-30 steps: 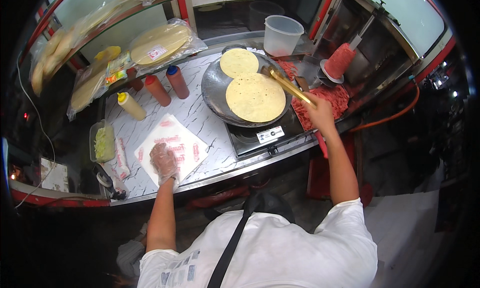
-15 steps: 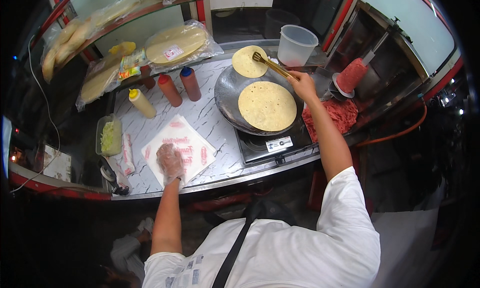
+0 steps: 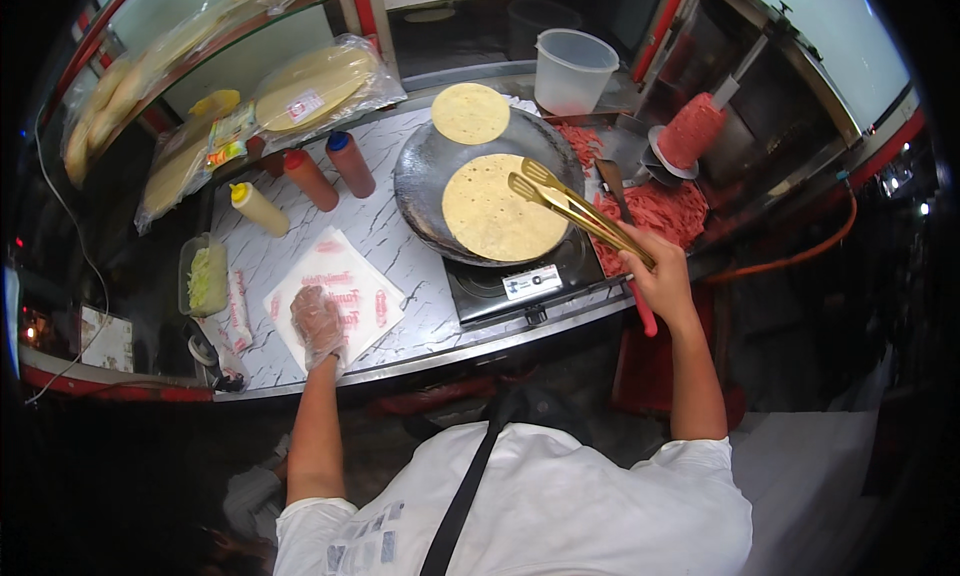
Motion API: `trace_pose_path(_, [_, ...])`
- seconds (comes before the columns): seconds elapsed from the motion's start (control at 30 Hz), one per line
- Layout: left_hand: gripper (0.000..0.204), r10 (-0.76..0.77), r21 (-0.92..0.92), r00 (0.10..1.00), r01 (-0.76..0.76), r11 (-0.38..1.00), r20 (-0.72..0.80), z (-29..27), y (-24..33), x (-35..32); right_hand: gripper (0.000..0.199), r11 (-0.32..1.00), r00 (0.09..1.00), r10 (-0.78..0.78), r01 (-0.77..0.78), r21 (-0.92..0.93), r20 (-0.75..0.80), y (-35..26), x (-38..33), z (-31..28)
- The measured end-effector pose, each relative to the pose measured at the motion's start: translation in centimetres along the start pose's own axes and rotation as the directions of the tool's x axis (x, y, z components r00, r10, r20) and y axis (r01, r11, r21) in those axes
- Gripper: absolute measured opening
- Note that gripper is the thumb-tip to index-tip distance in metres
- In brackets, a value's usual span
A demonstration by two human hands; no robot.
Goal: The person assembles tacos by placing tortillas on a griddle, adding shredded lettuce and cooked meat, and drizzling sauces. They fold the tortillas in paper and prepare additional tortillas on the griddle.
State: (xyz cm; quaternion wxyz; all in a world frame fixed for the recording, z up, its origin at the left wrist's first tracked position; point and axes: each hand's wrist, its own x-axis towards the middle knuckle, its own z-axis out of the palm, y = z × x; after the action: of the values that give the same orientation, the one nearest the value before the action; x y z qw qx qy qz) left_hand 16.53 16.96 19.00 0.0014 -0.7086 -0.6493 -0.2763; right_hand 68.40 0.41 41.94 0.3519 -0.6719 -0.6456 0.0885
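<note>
Round pale flatbread (image 3: 497,207) on dark pan (image 3: 420,176) | our right hand (image 3: 658,276) grips gold tongs (image 3: 575,208), tips over its right edge | gloved left hand (image 3: 317,321) spread flat on white printed paper (image 3: 335,294)

1. My left hand (image 3: 318,321) wears a thin, clear plastic glove, slightly crinkled and shiny.
2. Under it lies a matt white paper sheet (image 3: 340,294) with red print.
3. The bench (image 3: 395,238) has a smooth, glossy marble-look top with grey veins and a metal edge.
4. My right hand (image 3: 660,276) holds brassy, polished metal tongs (image 3: 575,208).
5. The round pan (image 3: 430,181) is dark, dull metal.
6. The flatbreads (image 3: 500,208) look dry and floury.
7. The squeeze bottles (image 3: 305,179) are smooth plastic.
</note>
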Motion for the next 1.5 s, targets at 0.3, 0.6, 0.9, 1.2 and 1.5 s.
trace_pose_path(0.3, [0.039,0.023,0.107,0.999,-0.028,0.994,0.047,0.2,-0.3,0.2,0.037,0.993,0.994,-0.094,0.097,-0.069,0.052,0.3,-1.0,4.4])
trace_pose_path(0.6, [0.038,0.010,0.186,0.999,-0.019,0.982,0.046,0.4,-0.2,0.4,0.041,0.989,0.996,-0.031,0.041,-0.139,0.078,3.2,-0.7,2.3])
trace_pose_path(0.9, [0.038,0.042,0.222,0.997,-0.054,0.973,0.058,0.1,-0.1,0.4,0.046,0.868,0.933,-0.353,0.353,-0.349,0.067,5.8,-0.2,-7.1])
trace_pose_path(1.2, [0.039,-0.035,0.200,0.997,0.020,0.980,0.072,-0.2,0.8,0.4,0.049,0.741,0.778,-0.629,0.599,-0.304,-0.002,1.7,4.0,5.5])
trace_pose_path(1.5, [0.037,0.028,0.121,0.999,-0.030,0.992,0.016,-0.1,0.1,0.3,0.033,0.970,0.936,-0.231,0.200,-0.138,-0.266,0.7,9.6,0.9])
